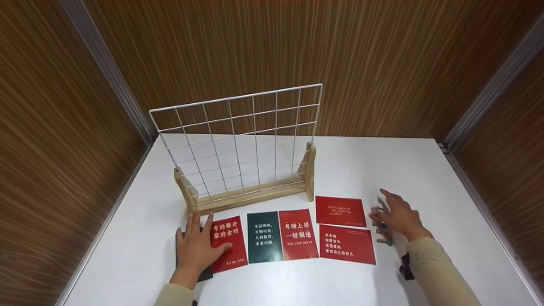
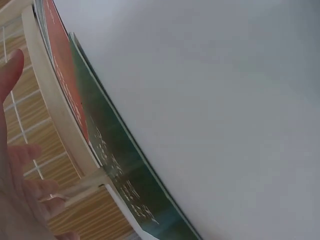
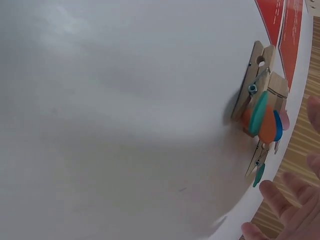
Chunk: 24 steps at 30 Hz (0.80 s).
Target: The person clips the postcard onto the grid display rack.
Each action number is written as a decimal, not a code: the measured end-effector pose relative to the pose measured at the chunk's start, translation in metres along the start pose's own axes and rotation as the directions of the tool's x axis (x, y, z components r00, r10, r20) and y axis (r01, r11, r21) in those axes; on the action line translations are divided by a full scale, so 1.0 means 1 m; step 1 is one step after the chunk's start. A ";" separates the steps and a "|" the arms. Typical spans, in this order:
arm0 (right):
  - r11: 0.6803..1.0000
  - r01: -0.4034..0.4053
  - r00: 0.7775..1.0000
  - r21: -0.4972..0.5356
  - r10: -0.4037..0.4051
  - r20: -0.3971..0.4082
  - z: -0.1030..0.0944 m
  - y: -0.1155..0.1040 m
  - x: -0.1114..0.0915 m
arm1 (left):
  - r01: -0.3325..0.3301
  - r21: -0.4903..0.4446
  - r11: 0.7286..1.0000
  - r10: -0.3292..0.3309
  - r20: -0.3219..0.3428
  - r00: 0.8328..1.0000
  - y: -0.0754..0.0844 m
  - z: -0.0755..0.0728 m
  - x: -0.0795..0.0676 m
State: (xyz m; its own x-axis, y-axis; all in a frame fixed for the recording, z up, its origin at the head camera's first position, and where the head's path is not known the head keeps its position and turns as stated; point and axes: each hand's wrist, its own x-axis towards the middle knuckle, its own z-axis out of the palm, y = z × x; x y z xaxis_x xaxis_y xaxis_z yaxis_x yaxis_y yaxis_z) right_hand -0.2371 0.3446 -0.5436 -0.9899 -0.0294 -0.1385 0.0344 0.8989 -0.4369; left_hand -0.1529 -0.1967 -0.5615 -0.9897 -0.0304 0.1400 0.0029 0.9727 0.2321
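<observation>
My left hand (image 1: 195, 246) is spread, fingers straight, over a dark green card (image 1: 205, 275) and the edge of a red card (image 1: 234, 250) with white lettering. Most of that green card is hidden under the hand. To its right lie another green card (image 1: 264, 250) and a red one (image 1: 298, 253), side by side. Two wider red cards (image 1: 340, 217) lie one above the other further right. My right hand (image 1: 401, 216), fingers loosely extended, hovers by a small group of wooden clothespins (image 3: 270, 90) with teal, orange, blue and pink ornaments. Nothing is held in either hand.
Behind the cards stands a white wire grid rack (image 1: 253, 114) on a wooden base (image 1: 255, 194). The white tabletop (image 1: 382, 157) is bounded by wood-grain panels (image 1: 255, 42) at the back and sides.
</observation>
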 end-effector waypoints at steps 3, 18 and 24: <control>1.000 0.009 1.000 0.015 -0.010 0.005 0.000 0.001 0.000 | -0.007 -0.011 1.000 0.007 -0.015 1.000 -0.002 -0.002 -0.001; 0.997 0.025 1.000 0.068 -0.026 0.001 0.004 0.002 0.005 | -0.036 -0.121 0.992 0.034 -0.013 0.999 -0.019 -0.008 -0.003; 0.994 0.028 0.999 0.106 -0.031 0.029 0.005 0.001 0.006 | -0.049 -0.195 0.980 0.049 -0.006 0.999 -0.027 -0.012 -0.002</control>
State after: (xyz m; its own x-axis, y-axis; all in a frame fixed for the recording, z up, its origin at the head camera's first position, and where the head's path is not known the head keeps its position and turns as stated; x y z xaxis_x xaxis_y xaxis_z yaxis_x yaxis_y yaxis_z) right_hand -0.2418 0.3428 -0.5493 -0.9861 -0.0698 -0.1507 0.0215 0.8460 -0.5327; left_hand -0.1496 -0.2254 -0.5568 -0.9875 0.0161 0.1566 0.0794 0.9096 0.4078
